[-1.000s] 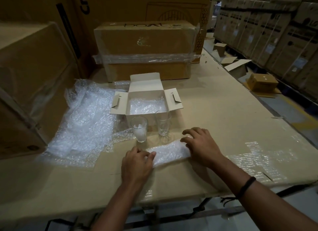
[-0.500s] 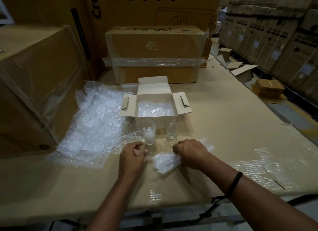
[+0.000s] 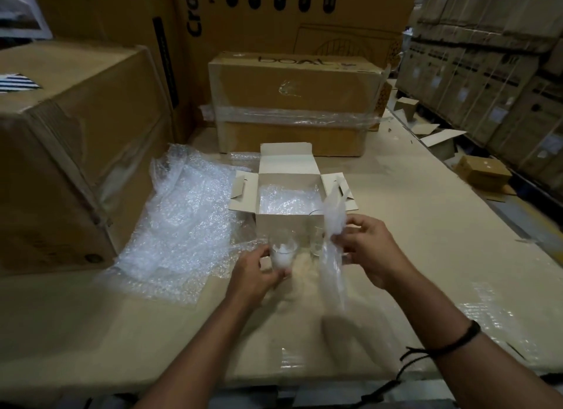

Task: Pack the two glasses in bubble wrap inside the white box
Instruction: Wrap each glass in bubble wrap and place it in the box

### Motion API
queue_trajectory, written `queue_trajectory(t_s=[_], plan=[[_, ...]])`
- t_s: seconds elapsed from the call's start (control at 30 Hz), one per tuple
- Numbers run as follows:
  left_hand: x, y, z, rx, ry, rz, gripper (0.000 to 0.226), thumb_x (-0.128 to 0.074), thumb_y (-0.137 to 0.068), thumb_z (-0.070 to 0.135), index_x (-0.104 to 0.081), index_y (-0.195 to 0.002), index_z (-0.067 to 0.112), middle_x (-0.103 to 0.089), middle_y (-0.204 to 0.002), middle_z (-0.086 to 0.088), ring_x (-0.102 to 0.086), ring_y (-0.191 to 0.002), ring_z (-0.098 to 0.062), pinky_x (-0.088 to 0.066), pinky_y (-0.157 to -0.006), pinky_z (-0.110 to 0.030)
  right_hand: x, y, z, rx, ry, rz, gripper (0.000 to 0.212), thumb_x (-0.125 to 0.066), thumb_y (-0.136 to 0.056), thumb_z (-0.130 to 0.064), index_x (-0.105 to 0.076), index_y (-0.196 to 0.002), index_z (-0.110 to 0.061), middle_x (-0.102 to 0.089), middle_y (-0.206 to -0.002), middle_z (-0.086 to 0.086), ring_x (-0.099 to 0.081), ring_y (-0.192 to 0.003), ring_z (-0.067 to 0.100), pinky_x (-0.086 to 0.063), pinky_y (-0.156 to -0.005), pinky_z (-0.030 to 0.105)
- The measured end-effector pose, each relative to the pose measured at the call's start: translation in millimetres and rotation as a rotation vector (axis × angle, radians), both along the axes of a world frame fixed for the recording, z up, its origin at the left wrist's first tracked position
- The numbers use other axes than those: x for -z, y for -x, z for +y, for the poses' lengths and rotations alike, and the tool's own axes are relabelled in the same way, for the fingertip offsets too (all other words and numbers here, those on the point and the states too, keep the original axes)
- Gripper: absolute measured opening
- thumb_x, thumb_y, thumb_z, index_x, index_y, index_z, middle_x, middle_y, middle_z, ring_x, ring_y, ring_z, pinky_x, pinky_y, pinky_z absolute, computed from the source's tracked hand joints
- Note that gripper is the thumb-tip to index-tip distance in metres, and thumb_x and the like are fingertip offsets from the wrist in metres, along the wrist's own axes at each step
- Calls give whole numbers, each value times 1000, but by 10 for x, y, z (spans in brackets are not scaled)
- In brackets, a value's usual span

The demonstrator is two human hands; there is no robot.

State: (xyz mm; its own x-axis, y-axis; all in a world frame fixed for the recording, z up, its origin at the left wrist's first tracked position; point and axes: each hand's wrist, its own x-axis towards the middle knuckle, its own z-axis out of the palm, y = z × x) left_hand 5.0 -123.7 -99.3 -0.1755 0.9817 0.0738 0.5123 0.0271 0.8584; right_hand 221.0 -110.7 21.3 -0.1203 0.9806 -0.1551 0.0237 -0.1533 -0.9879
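Clear glasses, glossy bubble wrap (plastic), matt white box of cardboard

I am working in a warehouse, at a packing bench. Rows of stacked brown cartons are running down the right side, lining an aisle. Large cartons are crowding my bench too: a big brown carton is sitting at my left, a tape-wrapped carton is standing straight ahead, and a tall printed carton is rising behind it. The bench top is lying under cardboard sheets. Loose bubble wrap is spreading across it, while a small cardboard box and torn flaps are lying beyond its right edge.
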Motion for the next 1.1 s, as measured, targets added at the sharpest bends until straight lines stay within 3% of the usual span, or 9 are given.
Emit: queue_trajectory(t_s=[0.2,0.27,0.37,0.47,0.53,0.7,0.8,0.9,1.1], plan=[[-28,83,-118,60,-7,-43,40,-84,-61,44,-64,-95,47,-60,-85,6,-54,-70,-17,-46,-62,-29,16,478,174,201,185,431,7,-60,-88,10,-62,-88,4,-64,-80,14,-66,-67,18,-58,-59,23],[-38,92,-116,57,9,-42,38,-87,-65,37,-67,-97,36,-55,-79,6,-49,-65,-13,-41,-57,-26,94,636,201,223,82,243,4,-63,-86,8,-64,-86,4,-62,-78,13,-63,-72,20,-58,-63,27],[-41,93,-101,54,37,-44,42,-87,-66,36,-67,-103,29,-55,-80,4,-49,-66,-12,-40,-56,-24,231,721,155,84,-368,-493,13,-65,-86,-5,-64,-74,-11,-63,-73,1,-58,-67,14,-48,-65,28],[-28,107,-81,55,70,-57,39,-84,-65,38,-67,-100,32,-56,-76,1,-50,-62,-13,-42,-54,-29,292,682,69,-119,-854,-1093,13,-65,-86,-19,-74,-93,-13,-69,-104,1,-58,-92,23,-46,-82,35],[-2,111,-85,82,59,-138,35,-84,-63,39,-68,-94,35,-58,-72,-5,-50,-59,-14,-46,-55,-37,296,609,48,-209,-988,-1292,23,-59,-86,-31,-76,-92,-17,-69,-104,-2,-56,-88,25,-46,-79,38],[27,148,-52,125,14,-151,35,-76,-57,55,-65,-89,44,-63,-78,-8,-52,-60,-12,-46,-55,-33,200,607,41,-404,-783,-1404,62,-21,-94,-51,-76,-87,-24,-67,-99,-7,-50,-89,22,-40,-83,42],[54,156,-36,137,2,-151,37,-75,-57,51,-67,-92,43,-62,-77,-11,-49,-58,-13,-41,-52,-27,182,763,108,-278,-702,-1454,44,-40,-92,-43,-73,-75,-20,-68,-82,-3,-55,-80,22,-41,-81,38],[69,160,-19,131,-1,-139,41,-75,-58,49,-69,-97,39,-59,-71,-6,-46,-56,-11,-37,-53,-26,172,875,125,-70,-663,-1303,10,-71,-75,-26,-69,-84,-21,-69,-84,-3,-57,-79,23,-47,-77,39],[91,144,-1,134,51,-182,42,-81,-57,45,-68,-96,36,-58,-76,-5,-52,-59,-18,-46,-51,-30,208,804,79,-358,-753,-1362,42,-60,-74,-1,-73,-109,-22,-72,-104,-4,-55,-90,26,-45,-71,34]])
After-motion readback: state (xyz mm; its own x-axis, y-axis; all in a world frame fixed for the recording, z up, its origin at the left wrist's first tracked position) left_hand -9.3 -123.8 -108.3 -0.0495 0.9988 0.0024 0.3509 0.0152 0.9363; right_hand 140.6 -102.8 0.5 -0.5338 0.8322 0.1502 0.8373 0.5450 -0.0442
